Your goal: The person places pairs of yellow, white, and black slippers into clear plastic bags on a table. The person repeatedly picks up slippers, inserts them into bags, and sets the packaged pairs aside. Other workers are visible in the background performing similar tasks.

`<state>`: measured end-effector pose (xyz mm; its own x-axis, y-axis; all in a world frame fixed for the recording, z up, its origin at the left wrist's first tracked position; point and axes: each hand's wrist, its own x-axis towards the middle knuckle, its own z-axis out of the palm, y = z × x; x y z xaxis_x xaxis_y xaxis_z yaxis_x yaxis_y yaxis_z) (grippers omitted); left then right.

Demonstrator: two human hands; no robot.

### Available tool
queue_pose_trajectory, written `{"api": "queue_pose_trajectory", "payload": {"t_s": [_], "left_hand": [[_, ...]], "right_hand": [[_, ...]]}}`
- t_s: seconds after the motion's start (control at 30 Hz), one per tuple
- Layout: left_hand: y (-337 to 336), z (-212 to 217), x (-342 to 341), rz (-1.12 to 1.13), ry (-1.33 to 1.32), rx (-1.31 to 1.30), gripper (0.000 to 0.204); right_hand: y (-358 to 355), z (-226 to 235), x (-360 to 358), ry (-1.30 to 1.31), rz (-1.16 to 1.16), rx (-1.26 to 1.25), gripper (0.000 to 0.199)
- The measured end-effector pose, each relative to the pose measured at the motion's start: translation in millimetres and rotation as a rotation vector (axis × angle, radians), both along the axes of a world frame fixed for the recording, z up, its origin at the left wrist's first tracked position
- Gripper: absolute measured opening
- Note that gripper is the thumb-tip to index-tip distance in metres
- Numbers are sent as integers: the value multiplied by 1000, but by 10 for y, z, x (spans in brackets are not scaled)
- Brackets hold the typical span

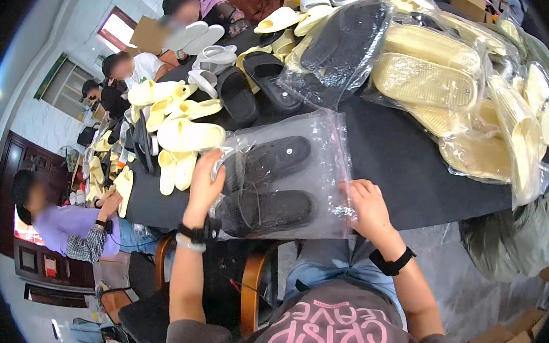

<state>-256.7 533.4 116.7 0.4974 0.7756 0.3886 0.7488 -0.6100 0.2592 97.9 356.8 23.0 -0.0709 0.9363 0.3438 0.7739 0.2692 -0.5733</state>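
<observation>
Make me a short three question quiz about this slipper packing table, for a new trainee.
1. True or false: the clear bag under both hands holds a pair of black slippers.
2. Which hand grips the bag's edge nearest the loose yellow slippers? A. left hand B. right hand
3. Fill in: the bagged slippers piled at the table's far right are pale ____.

Key: 1 true; 2 A; 3 yellow.

black slippers (pixel 267 184) — clear bag (pixel 329 137), dark table (pixel 404 162)
</observation>
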Motion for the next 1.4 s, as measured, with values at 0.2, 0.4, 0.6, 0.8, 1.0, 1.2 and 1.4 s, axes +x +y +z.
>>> {"api": "queue_pose_trajectory", "payload": {"t_s": [0.2, 0.4, 0.6, 0.8, 1.0, 1.2, 1.4], "left_hand": [[-415, -534, -348, 103, -126, -219, 44], [-59, -786, -319, -20, -163, -326, 51], [68, -838, -412, 11, -419, -257, 48], [-244, -1142, -908, 275, -449, -358, 34], [-576, -1049, -752, 246, -317, -198, 36], [-721, -1041, -749, 296, -197, -124, 39], [-822, -1163, -704, 366, 58, 27, 44]], "right_hand": [[90, 123, 126, 243, 139, -40, 55], [268, 607, 169, 156, 565, -37, 52], [713, 573, -45, -23, 633, 5, 44], [1196, 483, -609, -217, 776, 104, 40], [1481, 249, -1134, -268, 788, 90, 38], [1463, 288, -1292, -364, 754, -16, 37], [1256, 446, -745, -347, 580, -1, 29]]}}
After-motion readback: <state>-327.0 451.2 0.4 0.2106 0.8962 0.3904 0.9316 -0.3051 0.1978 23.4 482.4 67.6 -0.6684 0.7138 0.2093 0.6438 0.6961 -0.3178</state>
